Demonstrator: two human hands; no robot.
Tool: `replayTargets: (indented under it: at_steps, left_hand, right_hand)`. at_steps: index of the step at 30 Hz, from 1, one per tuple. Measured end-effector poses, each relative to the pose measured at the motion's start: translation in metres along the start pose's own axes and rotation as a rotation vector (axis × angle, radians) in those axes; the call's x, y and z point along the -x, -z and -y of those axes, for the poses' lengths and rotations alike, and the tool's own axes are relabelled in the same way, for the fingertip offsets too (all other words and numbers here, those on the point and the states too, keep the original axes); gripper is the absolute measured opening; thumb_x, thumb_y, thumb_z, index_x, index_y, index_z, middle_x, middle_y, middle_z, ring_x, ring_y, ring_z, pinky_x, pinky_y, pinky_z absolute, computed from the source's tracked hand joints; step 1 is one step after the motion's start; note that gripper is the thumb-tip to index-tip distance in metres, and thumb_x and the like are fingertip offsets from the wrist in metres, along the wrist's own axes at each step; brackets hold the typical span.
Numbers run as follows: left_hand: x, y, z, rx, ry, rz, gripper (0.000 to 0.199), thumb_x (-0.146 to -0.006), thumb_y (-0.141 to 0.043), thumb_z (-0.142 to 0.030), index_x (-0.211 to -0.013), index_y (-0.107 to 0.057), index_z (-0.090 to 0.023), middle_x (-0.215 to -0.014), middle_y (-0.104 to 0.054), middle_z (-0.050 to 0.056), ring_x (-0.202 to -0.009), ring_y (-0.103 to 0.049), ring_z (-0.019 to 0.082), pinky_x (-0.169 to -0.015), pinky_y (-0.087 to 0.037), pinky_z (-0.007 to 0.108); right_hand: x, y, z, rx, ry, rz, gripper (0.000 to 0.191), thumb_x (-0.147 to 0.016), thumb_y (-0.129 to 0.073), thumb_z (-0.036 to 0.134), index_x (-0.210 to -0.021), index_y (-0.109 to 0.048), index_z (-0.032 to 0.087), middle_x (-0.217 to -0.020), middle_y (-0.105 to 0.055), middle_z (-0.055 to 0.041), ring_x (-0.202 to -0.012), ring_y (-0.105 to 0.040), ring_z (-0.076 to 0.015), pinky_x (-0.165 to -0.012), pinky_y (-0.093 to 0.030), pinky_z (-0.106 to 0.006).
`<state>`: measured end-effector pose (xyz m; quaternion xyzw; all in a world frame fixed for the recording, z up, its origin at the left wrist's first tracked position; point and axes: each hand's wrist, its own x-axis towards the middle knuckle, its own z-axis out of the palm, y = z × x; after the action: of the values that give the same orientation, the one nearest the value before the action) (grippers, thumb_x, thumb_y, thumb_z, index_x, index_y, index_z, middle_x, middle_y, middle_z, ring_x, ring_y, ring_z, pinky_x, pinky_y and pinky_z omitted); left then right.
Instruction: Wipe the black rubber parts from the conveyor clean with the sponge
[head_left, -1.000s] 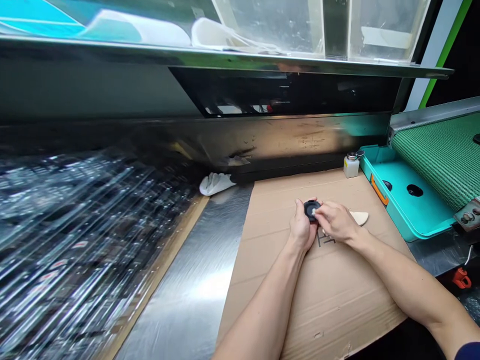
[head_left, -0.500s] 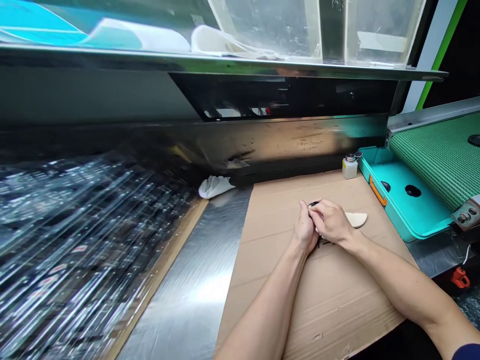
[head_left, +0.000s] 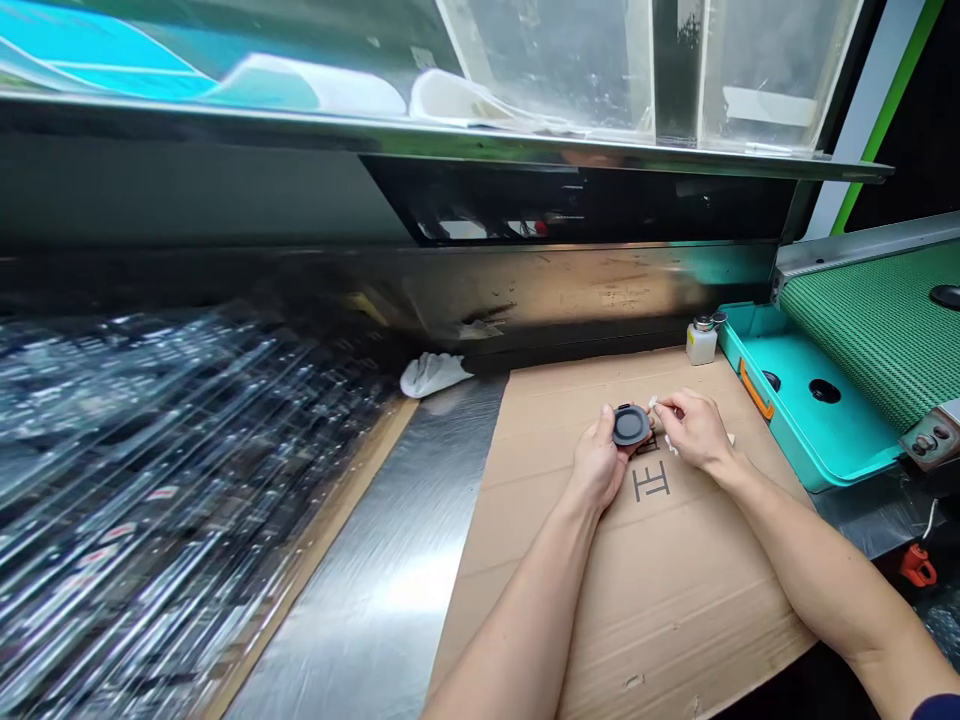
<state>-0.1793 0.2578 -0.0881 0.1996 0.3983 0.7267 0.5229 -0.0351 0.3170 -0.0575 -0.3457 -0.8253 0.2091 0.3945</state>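
Observation:
My left hand (head_left: 598,462) holds a small round dark-grey part (head_left: 631,425) with a raised rim, its dished face turned up toward me. The thumb presses on the part's left edge. Just right of it my right hand (head_left: 694,430) pinches a small white piece (head_left: 653,402), which looks like cloth or paper, apart from the grey part. Under the right hand lies a pale pad (head_left: 732,439), mostly covered. Both hands are above a cardboard sheet (head_left: 570,580) with black marker strokes (head_left: 651,481).
A white pump bottle (head_left: 701,342) stands at the sheet's back right corner. Beside it sits a turquoise tray (head_left: 862,455) holding black round parts (head_left: 824,390). A green conveyor belt (head_left: 877,310) runs at right. Clear-wrapped packs (head_left: 172,500) and a crumpled white glove or cloth (head_left: 433,375) lie left.
My hands have parted; the right one has moved right with the white piece. The grey part's face now shows in my left hand, and the pale pad is more covered.

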Motion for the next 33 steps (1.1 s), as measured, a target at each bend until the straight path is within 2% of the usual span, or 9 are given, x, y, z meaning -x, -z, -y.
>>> replayTargets:
  at_steps: [4, 7, 10, 18, 22, 25, 30, 31, 33]
  left_hand:
    - [0.006, -0.002, 0.006, -0.207, -0.057, 0.055, 0.053, -0.08, -0.066, -0.064, -0.088, -0.07, -0.011, -0.079, -0.073, 0.008, -0.079, -0.068, 0.021, -0.071, -0.054, 0.03]
    - [0.011, -0.004, 0.008, -0.364, -0.098, 0.125, 0.055, -0.081, -0.064, -0.065, -0.085, -0.071, -0.011, -0.071, -0.071, 0.005, -0.071, -0.065, 0.018, -0.065, -0.05, 0.026]
    - [0.014, -0.007, 0.006, -0.408, -0.119, 0.124, 0.056, -0.081, -0.062, -0.067, -0.083, -0.07, -0.011, -0.067, -0.068, 0.004, -0.065, -0.061, 0.016, -0.06, -0.047, 0.025]
    - [0.003, -0.003, 0.009, -0.208, -0.133, -0.121, 0.056, -0.072, -0.069, -0.069, -0.071, -0.061, -0.013, -0.061, -0.063, 0.001, -0.054, -0.054, 0.011, -0.053, -0.044, 0.023]
    - [0.0, -0.002, 0.008, -0.083, -0.131, -0.192, 0.049, -0.08, -0.067, -0.061, -0.077, -0.064, -0.012, -0.069, -0.069, 0.004, -0.06, -0.062, 0.014, -0.06, -0.051, 0.026]
    - [0.001, -0.004, 0.005, -0.034, -0.101, -0.206, 0.043, -0.093, -0.055, -0.049, -0.084, -0.068, -0.009, -0.077, -0.074, 0.011, -0.071, -0.07, 0.018, -0.072, -0.056, 0.031]
    - [0.0, -0.002, -0.009, 0.062, 0.042, -0.169, 0.043, -0.102, -0.042, -0.036, -0.092, -0.069, -0.005, -0.089, -0.075, 0.017, -0.082, -0.073, 0.021, -0.081, -0.058, 0.033]
    - [-0.001, 0.0, -0.013, 0.102, 0.087, -0.152, 0.044, -0.102, -0.038, -0.035, -0.093, -0.069, -0.005, -0.091, -0.075, 0.017, -0.085, -0.073, 0.022, -0.082, -0.058, 0.035]
    - [-0.001, 0.001, -0.02, 0.192, 0.163, -0.111, 0.044, -0.104, -0.033, -0.034, -0.095, -0.068, -0.007, -0.095, -0.075, 0.017, -0.089, -0.073, 0.023, -0.085, -0.059, 0.038]
  right_hand:
    - [0.0, -0.004, 0.0, -0.016, 0.023, 0.047, 0.011, -0.09, -0.061, 0.02, -0.086, -0.072, 0.02, -0.08, -0.067, -0.0016, -0.076, -0.06, -0.0144, -0.073, -0.043, -0.024]
    - [-0.001, -0.003, -0.001, -0.017, 0.008, -0.001, 0.014, -0.091, -0.059, 0.019, -0.085, -0.071, 0.019, -0.08, -0.067, -0.0018, -0.076, -0.06, -0.0144, -0.073, -0.043, -0.024]
    - [-0.001, -0.003, -0.001, -0.016, 0.0, 0.026, 0.013, -0.091, -0.059, 0.019, -0.084, -0.07, 0.019, -0.079, -0.067, -0.0013, -0.075, -0.06, -0.0144, -0.073, -0.043, -0.025]
    - [0.013, -0.02, 0.011, 0.035, -0.074, 0.014, 0.011, -0.093, -0.053, 0.02, -0.089, -0.064, 0.02, -0.091, -0.068, -0.0051, -0.084, -0.062, -0.0174, -0.077, -0.044, -0.027]
    - [0.018, -0.026, 0.016, 0.007, -0.042, 0.026, 0.011, -0.094, -0.051, 0.02, -0.092, -0.062, 0.02, -0.093, -0.067, -0.005, -0.088, -0.062, -0.0178, -0.079, -0.045, -0.027]
    - [0.024, -0.031, 0.023, -0.002, 0.028, 0.065, 0.012, -0.094, -0.05, 0.018, -0.092, -0.061, 0.02, -0.092, -0.066, -0.0056, -0.088, -0.062, -0.0178, -0.079, -0.045, -0.027]
    - [0.028, -0.031, 0.034, -0.089, 0.227, 0.35, 0.012, -0.089, -0.058, 0.015, -0.08, -0.063, 0.02, -0.081, -0.064, -0.0008, -0.075, -0.059, -0.0142, -0.07, -0.043, -0.024]
    - [0.027, -0.028, 0.034, -0.109, 0.22, 0.339, 0.013, -0.09, -0.058, 0.016, -0.08, -0.063, 0.021, -0.08, -0.064, -0.0002, -0.074, -0.059, -0.0137, -0.07, -0.043, -0.023]
    - [0.022, -0.021, 0.031, -0.128, 0.165, 0.227, 0.014, -0.093, -0.056, 0.02, -0.084, -0.066, 0.021, -0.081, -0.065, -0.0008, -0.075, -0.06, -0.0137, -0.071, -0.043, -0.023]
